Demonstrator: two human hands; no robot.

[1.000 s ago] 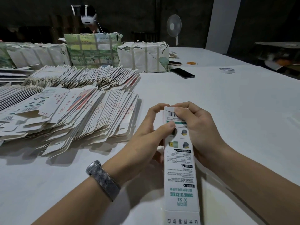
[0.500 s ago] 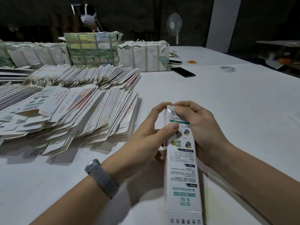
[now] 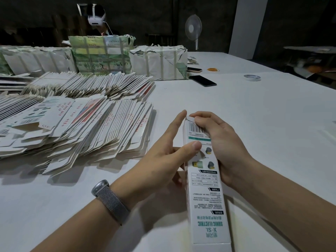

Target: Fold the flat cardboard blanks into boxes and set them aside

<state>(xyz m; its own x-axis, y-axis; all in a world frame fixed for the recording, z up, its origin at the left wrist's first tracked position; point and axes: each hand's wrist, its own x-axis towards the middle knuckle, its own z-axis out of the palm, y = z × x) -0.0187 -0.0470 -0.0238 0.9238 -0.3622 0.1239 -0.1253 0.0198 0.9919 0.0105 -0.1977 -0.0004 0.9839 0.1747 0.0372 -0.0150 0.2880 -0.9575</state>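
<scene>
The right hand [image 3: 221,142] fingers now curl over the far end flap of the box [image 3: 203,179], pressing it shut; a second ago they sat lower. The left hand [image 3: 163,155] grips its side, thumb on the face. That end looks nearly closed. Flat blanks [image 3: 81,124] crowd left of the box; the table [image 3: 254,110] lies bare to its right.

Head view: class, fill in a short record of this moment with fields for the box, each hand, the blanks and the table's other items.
box: long white carton, erected, far end being closed
left hand: thumb on box face, forefinger along its far left edge
right hand: fingers curled over the far end flap
blanks: fanned stacks, left
table: phone, tape roll
</scene>
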